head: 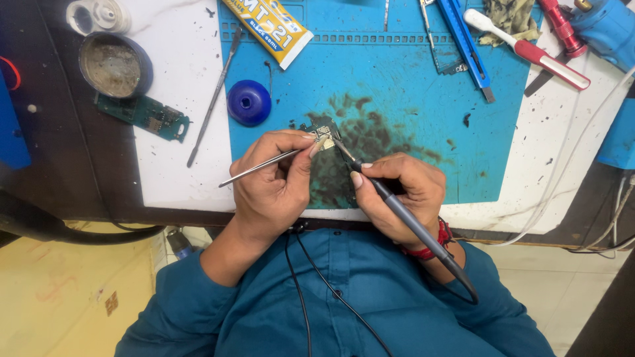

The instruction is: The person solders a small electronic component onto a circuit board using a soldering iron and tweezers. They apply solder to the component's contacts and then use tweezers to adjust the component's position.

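Right hand [397, 192], lower centre, pinches a soldering iron [403, 215], tip on a small circuit board [323, 135]. Left hand [274, 182] pinches tweezers [261, 165] at the board, on the blue mat [410, 92].

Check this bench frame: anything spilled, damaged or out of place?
Yes. Dark blotchy stains cover the blue work mat around the small board both hands work on. A green circuit board lies loose off the mat, beside an open tin.

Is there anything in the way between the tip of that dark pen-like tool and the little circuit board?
Nothing visible. The right hand holds the dark tool with its tip right at the small circuit board, while the left hand steadies the board with tweezers from the other side.
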